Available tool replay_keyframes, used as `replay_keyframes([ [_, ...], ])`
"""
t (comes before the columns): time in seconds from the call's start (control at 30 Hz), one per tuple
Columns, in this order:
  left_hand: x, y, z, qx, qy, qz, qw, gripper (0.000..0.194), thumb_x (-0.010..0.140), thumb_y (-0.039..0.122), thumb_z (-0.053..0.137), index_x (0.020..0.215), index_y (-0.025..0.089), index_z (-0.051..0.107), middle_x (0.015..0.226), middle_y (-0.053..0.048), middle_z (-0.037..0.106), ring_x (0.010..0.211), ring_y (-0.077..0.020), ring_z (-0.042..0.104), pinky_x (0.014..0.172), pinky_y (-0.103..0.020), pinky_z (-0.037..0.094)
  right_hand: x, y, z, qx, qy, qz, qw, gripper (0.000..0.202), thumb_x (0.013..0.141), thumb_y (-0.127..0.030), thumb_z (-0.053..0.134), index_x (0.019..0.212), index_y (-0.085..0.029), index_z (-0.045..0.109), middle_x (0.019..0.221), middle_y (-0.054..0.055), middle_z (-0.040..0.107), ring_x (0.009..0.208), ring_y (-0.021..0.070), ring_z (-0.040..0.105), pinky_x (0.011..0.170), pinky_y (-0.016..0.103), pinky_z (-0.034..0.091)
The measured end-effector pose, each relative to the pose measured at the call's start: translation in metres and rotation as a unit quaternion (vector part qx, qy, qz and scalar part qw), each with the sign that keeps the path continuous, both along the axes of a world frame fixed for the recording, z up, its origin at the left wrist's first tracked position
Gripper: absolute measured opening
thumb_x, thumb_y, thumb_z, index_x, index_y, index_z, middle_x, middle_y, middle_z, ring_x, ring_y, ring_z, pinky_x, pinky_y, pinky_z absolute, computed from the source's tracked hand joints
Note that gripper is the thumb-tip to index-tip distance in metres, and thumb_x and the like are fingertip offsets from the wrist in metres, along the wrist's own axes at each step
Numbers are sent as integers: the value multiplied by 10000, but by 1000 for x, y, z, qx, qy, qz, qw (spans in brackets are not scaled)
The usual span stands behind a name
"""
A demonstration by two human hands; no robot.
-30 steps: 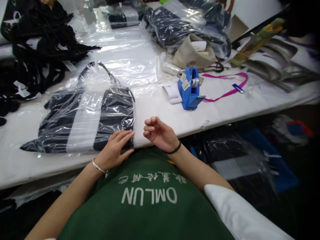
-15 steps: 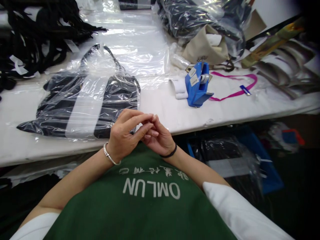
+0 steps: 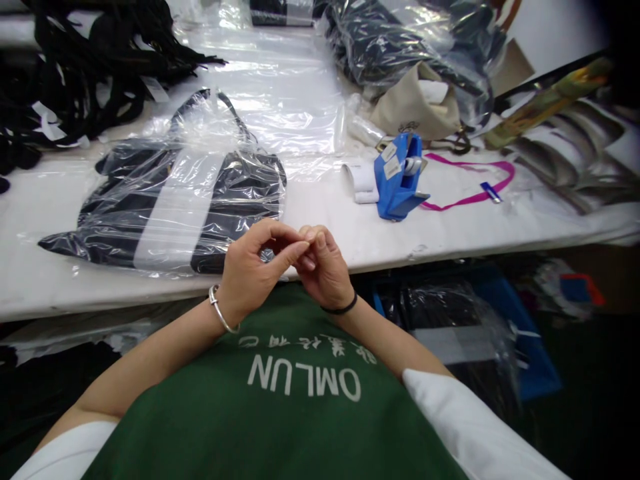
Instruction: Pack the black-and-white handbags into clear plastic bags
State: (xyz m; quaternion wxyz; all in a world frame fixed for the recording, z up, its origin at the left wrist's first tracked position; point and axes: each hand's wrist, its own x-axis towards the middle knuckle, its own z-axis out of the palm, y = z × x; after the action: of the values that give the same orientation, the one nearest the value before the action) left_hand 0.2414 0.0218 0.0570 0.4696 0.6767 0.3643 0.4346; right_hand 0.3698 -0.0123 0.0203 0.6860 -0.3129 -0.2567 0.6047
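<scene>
Left hand and right hand meet, each grip pinched closed; any contents unclear. 1 wrapped bag lies left on the desk.

I see on the long white table a plastic-wrapped black bag, near left, and a blue tape dispenser, right.

White-covered desk, blue crate below
A magenta ribbon curves near a beige fabric pouch; black straps lie heaped at far left; the crate holds a plastic-wrapped black bundle.
</scene>
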Motion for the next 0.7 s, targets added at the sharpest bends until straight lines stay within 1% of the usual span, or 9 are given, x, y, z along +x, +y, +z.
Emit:
replay_keyframes([
  [0.13,2,-1,2,-102,-35,-31,994,231,828,378,759,893,163,705,836,-24,703,722,-131,663,677,-244,527,5,1,-3,46,-73,-36,996,316,854,-512,715,796,-226,595,756,-44,486,502,53,353,504,212,396],
  [0.27,3,-2,4,-163,-77,-60,982,238,818,368,772,872,152,690,804,-28,708,731,-145,682,691,-255,533,11,2,-7,76,-141,-56,985,335,874,-541,677,791,-230,585,742,-36,473,505,68,373,489,224,388],
  [0.4,5,-1,3,-194,-100,-75,973,247,805,362,787,846,145,677,786,-25,699,722,-133,669,680,-243,523,15,2,-9,86,-187,-73,976,355,882,-571,651,798,-232,592,742,-32,470,503,74,384,484,232,396],
  [0.53,7,0,-1,-213,-130,-98,963,262,793,366,799,845,148,663,773,-16,677,719,-130,655,680,-247,517,17,2,-9,127,-183,-67,973,295,920,-509,634,819,-233,608,759,-30,477,506,65,406,479,224,382],
  [0.63,7,2,-5,-228,-166,-131,951,250,803,356,791,830,157,643,748,-3,645,715,-134,645,686,-260,518,18,2,-10,123,-185,-53,974,309,914,-524,635,818,-232,610,760,-33,484,493,62,395,482,227,397],
  [0.7,7,4,-7,-229,-180,-139,946,242,809,352,786,817,161,638,734,5,624,699,-126,627,678,-259,512,17,1,-11,119,-182,-48,975,321,911,-536,635,814,-232,606,758,-36,485,480,58,379,490,232,409],
])
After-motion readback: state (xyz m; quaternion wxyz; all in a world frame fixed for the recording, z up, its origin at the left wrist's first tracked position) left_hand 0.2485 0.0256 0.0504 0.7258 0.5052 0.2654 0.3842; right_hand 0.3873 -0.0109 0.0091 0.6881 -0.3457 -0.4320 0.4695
